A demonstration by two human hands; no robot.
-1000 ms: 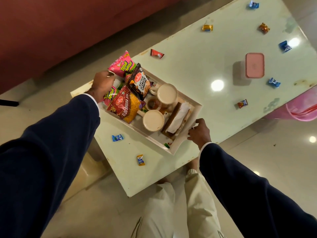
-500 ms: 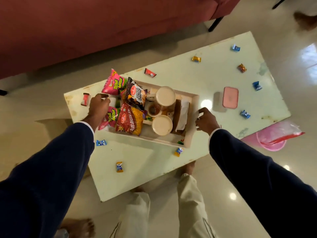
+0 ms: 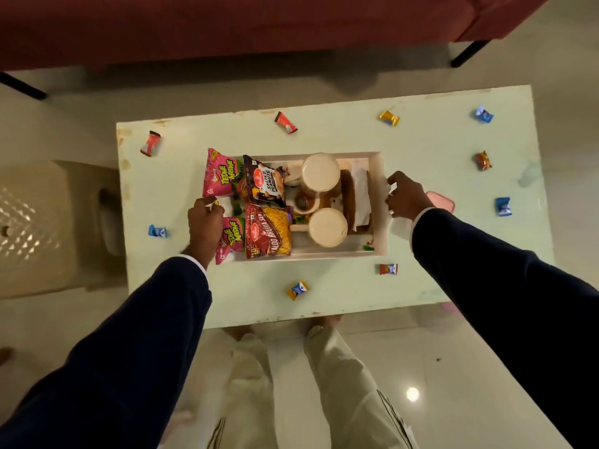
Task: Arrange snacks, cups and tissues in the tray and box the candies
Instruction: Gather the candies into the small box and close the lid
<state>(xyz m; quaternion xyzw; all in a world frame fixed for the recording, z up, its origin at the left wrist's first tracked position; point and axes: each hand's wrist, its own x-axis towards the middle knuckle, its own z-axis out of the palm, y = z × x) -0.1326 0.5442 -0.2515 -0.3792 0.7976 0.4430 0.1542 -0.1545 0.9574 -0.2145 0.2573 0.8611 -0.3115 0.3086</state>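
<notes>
A white tray (image 3: 378,176) sits mid-table. It holds pink snack packets (image 3: 218,172), a peanut packet (image 3: 264,182), a red sev packet (image 3: 267,233), two cream cups (image 3: 321,171) (image 3: 327,226) and a brown holder with white tissues (image 3: 360,196). My left hand (image 3: 205,223) grips the tray's left end. My right hand (image 3: 405,197) grips its right end. Wrapped candies lie scattered on the table, such as a red one (image 3: 286,122), a gold one (image 3: 389,118) and a blue one (image 3: 502,206). The pink candy box (image 3: 442,200) is mostly hidden behind my right wrist.
The pale green table (image 3: 324,286) stands before a dark red sofa (image 3: 227,24). A cream plastic stool (image 3: 35,228) is at the table's left end. My legs in light trousers (image 3: 324,384) stand at the near edge.
The camera has risen and swung, so the table now looks square-on. Both hands stay on the tray's ends, and the tray now lies parallel to the table's edges.
</notes>
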